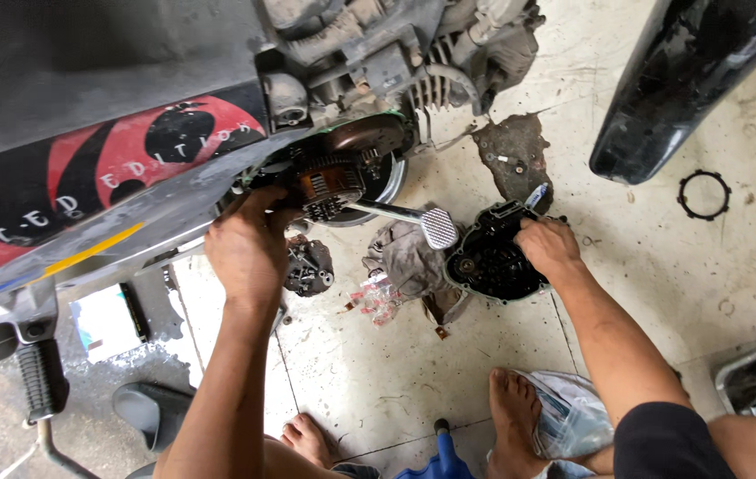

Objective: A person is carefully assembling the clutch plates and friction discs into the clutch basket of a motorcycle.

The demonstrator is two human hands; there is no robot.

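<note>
One black engine cover [493, 257] on the floor, right hand [548, 247] gripping its upper edge. Left hand [249, 244] presses fingers curled against the one exposed clutch assembly [332, 182]. One kick lever [409, 217], one ring gasket [704, 194], stained tiled floor [644, 266].

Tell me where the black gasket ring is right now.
The gasket ring lies flat on the floor at the right of the head view, just below the black fender and beyond the right hand.
</note>
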